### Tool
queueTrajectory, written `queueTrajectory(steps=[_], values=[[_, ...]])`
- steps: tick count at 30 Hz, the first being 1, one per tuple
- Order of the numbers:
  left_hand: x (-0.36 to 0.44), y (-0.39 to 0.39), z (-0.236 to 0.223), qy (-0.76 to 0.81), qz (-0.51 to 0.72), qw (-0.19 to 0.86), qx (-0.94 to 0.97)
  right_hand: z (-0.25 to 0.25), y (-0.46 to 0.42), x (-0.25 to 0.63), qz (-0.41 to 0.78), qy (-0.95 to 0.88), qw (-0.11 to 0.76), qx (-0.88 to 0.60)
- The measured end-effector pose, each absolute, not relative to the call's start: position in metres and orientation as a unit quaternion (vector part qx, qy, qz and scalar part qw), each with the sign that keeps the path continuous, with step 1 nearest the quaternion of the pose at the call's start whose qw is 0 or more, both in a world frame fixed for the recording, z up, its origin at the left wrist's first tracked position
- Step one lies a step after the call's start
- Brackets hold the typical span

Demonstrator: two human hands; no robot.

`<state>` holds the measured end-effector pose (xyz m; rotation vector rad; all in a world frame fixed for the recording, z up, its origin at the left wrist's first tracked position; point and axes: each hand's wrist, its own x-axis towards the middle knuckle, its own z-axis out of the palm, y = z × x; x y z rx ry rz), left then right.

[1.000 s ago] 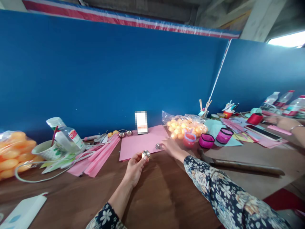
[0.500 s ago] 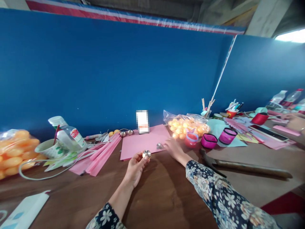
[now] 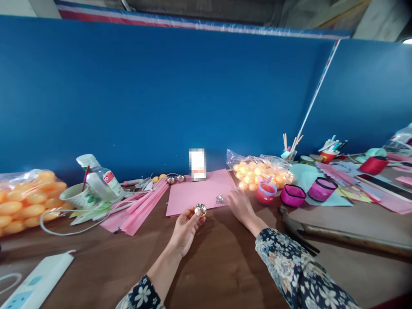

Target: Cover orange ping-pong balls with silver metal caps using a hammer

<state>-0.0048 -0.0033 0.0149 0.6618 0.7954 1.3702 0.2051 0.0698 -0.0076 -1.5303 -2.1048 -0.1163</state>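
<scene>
Pink strips [image 3: 141, 212] are fanned out on the left, then comes the left hand [image 3: 184, 231], same pinch as a second ago: thumb and fingers on a shiny ball [image 3: 200, 209] just in front of the near edge of a pink sheet [image 3: 193, 195]. Next over, a cluster of tiny silver bits [image 3: 219, 199] sits on the sheet. What's changed is the right hand [image 3: 241, 208]: its fingers were up against that cluster, and now there's a slim gap. My read is the bits are left loose, so the ball is the only sure grip; can't tell if the right fingers are hiding something underneath. Looks-wise, ball's mirror-bright on top with a yellowish underside, bits glint but are too small to make out. Wooden-handled hammer [image 3: 349, 238] lies farther right.
</scene>
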Motion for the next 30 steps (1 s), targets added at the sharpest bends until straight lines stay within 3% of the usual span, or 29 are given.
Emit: queueTrajectory(steps=[13,17,23,30], values=[[-0.004,-0.003,0.015,0.357,0.603,0.656,0.283,0.001,0.054,0.195,0.028,-0.741,0.446,-0.501],[-0.004,-0.001,0.011,0.355,0.603,0.654,0.288,0.005,0.030,0.168,0.139,-0.738,0.498,-0.433],[-0.006,0.000,0.009,0.334,0.595,0.667,0.300,0.011,0.011,0.149,0.272,-0.710,0.499,-0.416],[-0.006,0.000,0.009,0.319,0.593,0.680,0.291,0.010,0.012,0.149,0.263,-0.705,0.509,-0.417]])
